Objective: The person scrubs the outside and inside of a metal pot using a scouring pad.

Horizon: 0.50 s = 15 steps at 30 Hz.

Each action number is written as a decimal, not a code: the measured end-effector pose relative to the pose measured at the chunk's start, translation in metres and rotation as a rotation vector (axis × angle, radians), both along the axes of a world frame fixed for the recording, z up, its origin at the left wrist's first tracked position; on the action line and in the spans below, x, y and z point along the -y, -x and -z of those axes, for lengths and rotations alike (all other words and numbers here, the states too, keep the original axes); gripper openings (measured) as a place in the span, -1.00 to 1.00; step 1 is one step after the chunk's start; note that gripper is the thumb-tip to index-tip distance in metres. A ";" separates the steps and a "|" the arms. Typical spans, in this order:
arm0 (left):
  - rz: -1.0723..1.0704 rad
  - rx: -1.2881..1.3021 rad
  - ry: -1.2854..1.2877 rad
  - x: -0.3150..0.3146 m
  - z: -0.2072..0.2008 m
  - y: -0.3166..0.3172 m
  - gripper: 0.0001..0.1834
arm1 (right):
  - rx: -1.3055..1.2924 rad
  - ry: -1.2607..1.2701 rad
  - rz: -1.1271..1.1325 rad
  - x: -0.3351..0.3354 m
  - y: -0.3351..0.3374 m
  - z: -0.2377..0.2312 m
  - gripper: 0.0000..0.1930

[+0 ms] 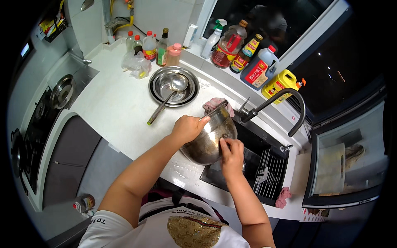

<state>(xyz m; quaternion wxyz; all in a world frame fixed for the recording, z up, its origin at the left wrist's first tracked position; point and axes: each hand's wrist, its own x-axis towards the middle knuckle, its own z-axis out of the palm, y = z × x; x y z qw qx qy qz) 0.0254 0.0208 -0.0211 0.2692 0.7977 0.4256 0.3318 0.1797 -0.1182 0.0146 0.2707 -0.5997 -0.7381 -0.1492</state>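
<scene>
A large stained metal pot is tipped on its side, straddling the counter and the left edge of the sink. My left hand grips its rim, thumb laid along the edge. Against the pot's outer wall, my right hand presses with its fingers drawn together; anything inside them is hidden. Behind the pot lies a pink cloth. To the left, a ladle rests in nested steel bowls, its handle sticking out over the counter.
The black sink has a dark curved faucet and a drying rack. Several bottles stand along the windowsill, among them a yellow jug. Others stand at the back wall beside a plastic bag. A gas stove is at far left.
</scene>
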 end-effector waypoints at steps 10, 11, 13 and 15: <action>0.000 -0.073 -0.001 -0.001 0.018 -0.003 -0.37 | 0.003 -0.051 -0.164 0.008 0.011 0.020 -0.67; 0.013 -0.083 -0.012 -0.002 0.023 -0.002 -0.37 | 0.025 -0.074 -0.232 0.010 0.016 0.024 -0.68; 0.024 -0.068 -0.014 -0.001 0.017 -0.003 -0.37 | -0.006 -0.088 -0.203 0.005 0.002 0.016 -0.68; 0.021 -0.020 0.005 0.003 0.002 -0.005 -0.36 | -0.180 -0.068 -0.034 -0.009 -0.013 0.006 -0.68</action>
